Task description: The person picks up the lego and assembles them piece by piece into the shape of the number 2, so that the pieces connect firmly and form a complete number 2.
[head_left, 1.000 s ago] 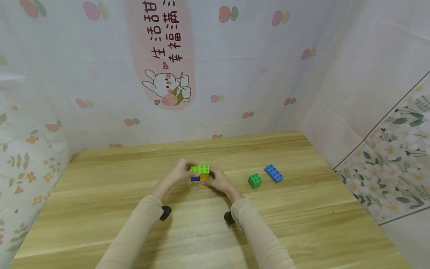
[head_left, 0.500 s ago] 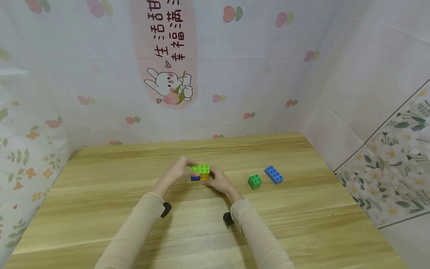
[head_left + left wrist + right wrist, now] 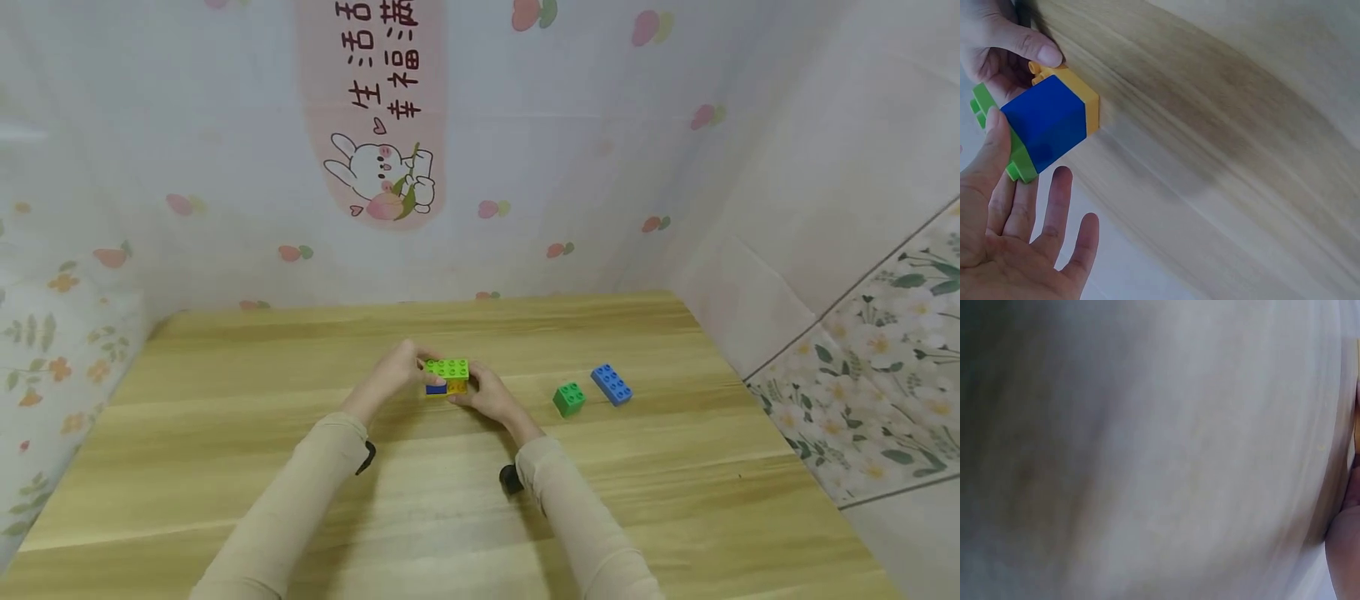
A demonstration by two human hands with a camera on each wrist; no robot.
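Note:
In the head view, a small stack of toy building blocks is between my two hands. A lime green block (image 3: pixel 447 368) lies on top, over a dark blue block (image 3: pixel 1047 122) and an orange-yellow block (image 3: pixel 1082 94). My left hand (image 3: pixel 393 377) pinches the lime green block, its thumb also at the edge of the blue one; two of its fingers extend free in the left wrist view. My right hand (image 3: pixel 490 394) grips the orange-yellow block from the right, thumb near its studs. Only part of that hand shows at the right wrist view's edge.
To the right on the wooden table (image 3: pixel 675 500) lie a green four-stud block (image 3: pixel 569 400) and a longer blue block (image 3: pixel 611 384). A printed cloth (image 3: pixel 525 167) hangs behind the table, with more patterned cloth along both sides.
The head view has tilted slightly, so the cloth pattern sits higher in it. Both hands keep their hold on the stack with hardly any visible movement.

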